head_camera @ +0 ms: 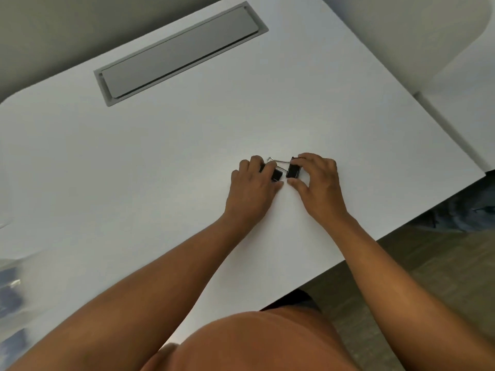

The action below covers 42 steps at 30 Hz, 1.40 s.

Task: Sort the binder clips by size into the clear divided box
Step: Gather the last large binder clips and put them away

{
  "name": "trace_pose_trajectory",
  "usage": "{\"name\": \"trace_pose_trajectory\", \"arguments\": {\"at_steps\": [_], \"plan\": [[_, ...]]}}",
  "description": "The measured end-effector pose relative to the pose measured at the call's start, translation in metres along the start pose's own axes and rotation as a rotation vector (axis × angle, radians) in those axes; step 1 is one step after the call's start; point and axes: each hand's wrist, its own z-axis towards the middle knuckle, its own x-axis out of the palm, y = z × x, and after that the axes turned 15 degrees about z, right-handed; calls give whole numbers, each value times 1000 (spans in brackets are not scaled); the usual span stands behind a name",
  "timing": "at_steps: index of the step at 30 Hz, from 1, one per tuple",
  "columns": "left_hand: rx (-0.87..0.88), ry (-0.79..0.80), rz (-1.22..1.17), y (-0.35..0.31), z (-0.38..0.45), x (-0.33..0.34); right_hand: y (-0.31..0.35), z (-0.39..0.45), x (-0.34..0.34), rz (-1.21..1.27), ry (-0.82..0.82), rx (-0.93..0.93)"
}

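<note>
Two black binder clips lie side by side on the white table [160, 156]. My left hand [253, 188] curls over the left binder clip [276, 174], fingers closed on it. My right hand [318, 183] pinches the right binder clip [294, 171] between thumb and fingers. Silver wire handles [278, 162] stick out between the two hands. At the far left edge a blurred clear plastic thing [12, 285], possibly the divided box, holds dark shapes; its compartments cannot be made out.
A grey cable-tray lid [179, 53] is set into the table at the back. The table's right edge [401, 226] runs diagonally, with floor beyond it. A second white surface [466, 76] stands at the upper right.
</note>
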Motion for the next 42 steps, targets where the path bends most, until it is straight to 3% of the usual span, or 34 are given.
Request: {"name": "trace_pose_trajectory", "arguments": {"at_steps": [4, 8, 13, 16, 19, 25, 32, 37, 42], "plan": [[-67, 9, -232, 10, -12, -5, 9, -2, 1, 71, -24, 16], [-324, 11, -627, 26, -37, -31, 39, -14, 6, 371, -55, 201], [-625, -4, -1106, 61, -76, -81, 99, -18, 34, 803, 80, 472], [-783, -65, -1334, 93, -107, -107, 145, -24, 61, 733, 246, 446], [-890, -151, -1399, 127, -148, -123, 189, -41, 97, 611, 409, 327], [-1102, -339, -1489, 206, -246, -138, 274, -93, 179, 639, 660, 176], [-1272, -568, -1358, 300, -365, -150, 370, -154, 279, 562, 866, 62], [-1313, -652, -1264, 349, -423, -149, 421, -165, 342, 446, 793, -133], [-1296, -626, -1257, 380, -446, -150, 423, -160, 396, 131, 675, -396]]}}
